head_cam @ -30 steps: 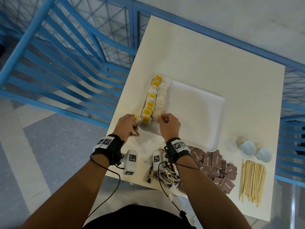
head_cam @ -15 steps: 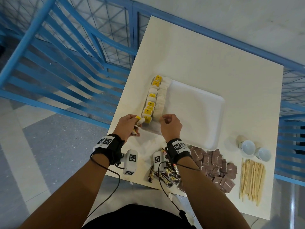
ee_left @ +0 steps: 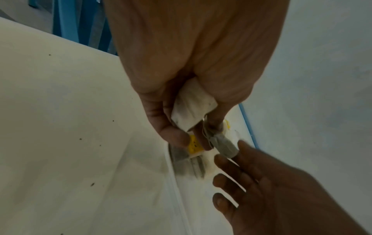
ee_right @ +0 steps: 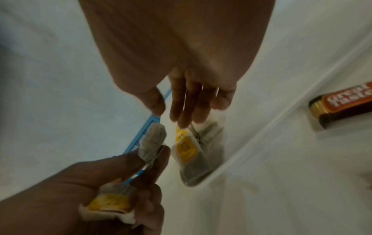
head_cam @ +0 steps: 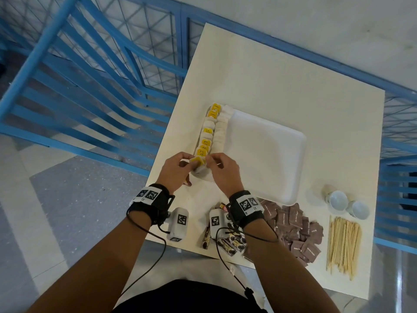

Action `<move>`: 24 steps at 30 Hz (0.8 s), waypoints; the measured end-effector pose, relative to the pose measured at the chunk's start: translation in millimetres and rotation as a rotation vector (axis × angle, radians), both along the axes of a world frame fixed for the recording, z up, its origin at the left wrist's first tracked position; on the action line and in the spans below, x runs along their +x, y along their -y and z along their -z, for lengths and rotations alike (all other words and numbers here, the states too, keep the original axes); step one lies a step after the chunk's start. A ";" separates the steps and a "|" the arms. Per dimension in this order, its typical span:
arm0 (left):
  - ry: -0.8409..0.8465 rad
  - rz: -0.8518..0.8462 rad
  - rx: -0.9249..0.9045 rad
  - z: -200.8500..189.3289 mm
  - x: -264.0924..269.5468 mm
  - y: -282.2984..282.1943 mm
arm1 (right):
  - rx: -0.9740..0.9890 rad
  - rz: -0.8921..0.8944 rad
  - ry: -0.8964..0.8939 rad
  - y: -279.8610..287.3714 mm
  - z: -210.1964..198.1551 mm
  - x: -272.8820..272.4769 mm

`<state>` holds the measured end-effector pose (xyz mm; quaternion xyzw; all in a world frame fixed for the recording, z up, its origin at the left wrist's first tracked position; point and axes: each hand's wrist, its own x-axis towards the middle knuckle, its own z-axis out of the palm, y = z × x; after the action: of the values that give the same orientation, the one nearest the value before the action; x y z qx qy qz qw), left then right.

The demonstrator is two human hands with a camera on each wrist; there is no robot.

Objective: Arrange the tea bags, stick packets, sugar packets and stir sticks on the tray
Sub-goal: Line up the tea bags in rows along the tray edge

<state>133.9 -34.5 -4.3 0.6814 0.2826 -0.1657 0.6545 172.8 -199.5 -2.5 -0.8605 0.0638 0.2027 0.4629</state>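
A white foam tray point(head_cam: 266, 154) lies on the table with a row of yellow-tagged tea bags point(head_cam: 208, 132) along its left edge. My left hand point(head_cam: 191, 160) hovers at the tray's near left corner. It grips a small bundle of tea bags point(ee_left: 193, 106) in the palm and pinches one yellow tag point(ee_left: 194, 143), while another bag point(ee_left: 223, 146) sticks out from the fingers. My right hand point(head_cam: 212, 158) is right beside it with fingers straight point(ee_right: 187, 108), a fingertip touching that bag. Tea bags on the tray point(ee_right: 187, 147) lie just below.
Stick packets point(head_cam: 228, 241) lie near the table's front edge under my right wrist. To their right are brown sugar packets point(head_cam: 295, 227), wooden stir sticks point(head_cam: 343, 242) and two paper cups point(head_cam: 338, 199). A blue railing point(head_cam: 90, 86) borders the table's left side.
My hands have come together at the tray's near left corner. The left moved right with its tea bags, and the right left the row and reached to the bag the left holds.
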 end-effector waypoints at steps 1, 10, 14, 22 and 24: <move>0.016 0.011 0.018 -0.2 0.5 0.2 | 0.005 -0.066 -0.021 -0.8 -1.5 0.7; -0.033 0.004 0.061 3.2 -3.2 1.5 | -0.072 0.024 -0.002 15.5 4.5 2.2; -0.077 -0.012 0.009 5.6 -9.0 -1.1 | -0.147 0.121 -0.013 27.6 13.9 -0.1; -0.087 -0.013 0.010 7.2 -11.8 -1.8 | -0.154 0.154 -0.030 21.4 18.2 -2.3; -0.087 -0.016 0.003 7.1 -12.2 -1.9 | -0.151 0.157 -0.032 20.9 18.5 -2.6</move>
<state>121.7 -32.6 -11.4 0.6723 0.3165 -0.1896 0.6418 170.3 -220.3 -21.0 -0.8820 0.1534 0.1740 0.4102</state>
